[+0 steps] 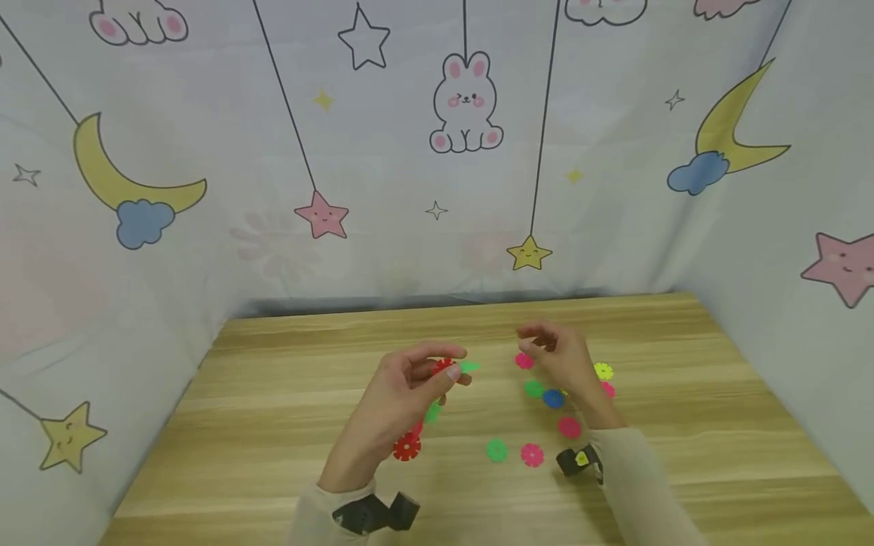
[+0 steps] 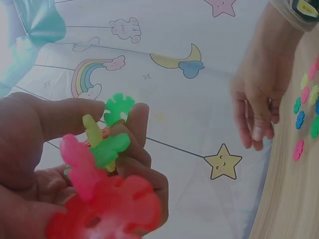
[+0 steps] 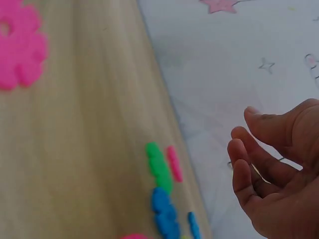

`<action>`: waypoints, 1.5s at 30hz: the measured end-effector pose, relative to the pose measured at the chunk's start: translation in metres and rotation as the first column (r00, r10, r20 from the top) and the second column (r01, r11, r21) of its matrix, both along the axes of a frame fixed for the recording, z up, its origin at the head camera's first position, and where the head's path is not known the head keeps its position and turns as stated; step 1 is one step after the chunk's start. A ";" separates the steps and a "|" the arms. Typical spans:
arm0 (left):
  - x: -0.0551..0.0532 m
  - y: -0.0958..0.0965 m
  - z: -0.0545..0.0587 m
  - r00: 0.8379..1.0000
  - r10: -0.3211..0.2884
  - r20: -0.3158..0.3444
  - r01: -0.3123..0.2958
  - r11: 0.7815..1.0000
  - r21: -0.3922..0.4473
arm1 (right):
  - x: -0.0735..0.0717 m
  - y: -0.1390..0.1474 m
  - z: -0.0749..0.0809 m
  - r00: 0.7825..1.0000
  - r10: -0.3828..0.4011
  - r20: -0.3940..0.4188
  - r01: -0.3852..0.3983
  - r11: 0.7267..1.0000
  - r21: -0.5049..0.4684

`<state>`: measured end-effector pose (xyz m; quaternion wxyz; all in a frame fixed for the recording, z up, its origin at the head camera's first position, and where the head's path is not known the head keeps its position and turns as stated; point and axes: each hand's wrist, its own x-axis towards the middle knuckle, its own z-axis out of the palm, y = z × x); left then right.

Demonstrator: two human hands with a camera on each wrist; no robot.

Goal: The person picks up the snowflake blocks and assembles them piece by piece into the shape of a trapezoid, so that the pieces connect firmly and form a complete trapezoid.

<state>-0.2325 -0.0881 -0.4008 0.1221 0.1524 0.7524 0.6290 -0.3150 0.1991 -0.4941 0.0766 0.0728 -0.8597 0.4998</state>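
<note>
In the head view my left hand [image 1: 392,402] holds a joined chain of notched plastic snowflake discs above the table. The left wrist view shows this chain close up: a red disc [image 2: 112,209] nearest the camera, then a pink disc [image 2: 79,167], a green disc [image 2: 108,151], a yellow disc [image 2: 91,130] and a green disc [image 2: 118,108] at the far end, between thumb and fingers. Fingers hide part of the chain. My right hand [image 1: 563,364] hovers over the loose discs with its fingers loosely bent. Nothing is between its fingertips in the right wrist view.
Loose discs lie on the wooden table [image 1: 273,425], among them a blue disc [image 1: 554,398], a green disc [image 1: 497,450], a pink disc [image 1: 532,455] and a yellow disc [image 1: 604,371]. A printed cloth [image 1: 396,167] hangs behind the table and at both sides.
</note>
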 end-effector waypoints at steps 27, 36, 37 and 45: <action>0.001 -0.004 0.001 0.995 -0.088 0.038 0.084 0.991 0.103 | 0.017 -0.020 0.023 0.969 0.232 0.080 -0.202 0.939 -0.279; -0.002 -0.005 0.002 0.994 -0.107 0.018 0.101 0.971 0.216 | 0.049 -0.032 0.069 0.896 0.438 -0.076 -0.420 0.776 -0.470; -0.002 -0.005 0.003 0.994 -0.104 0.021 0.097 0.972 0.212 | 0.051 -0.034 0.071 0.889 0.450 -0.090 -0.435 0.763 -0.479; -0.001 -0.007 0.005 0.997 -0.057 0.053 0.047 0.984 0.174 | 0.056 -0.037 0.076 0.870 0.481 -0.110 -0.469 0.738 -0.485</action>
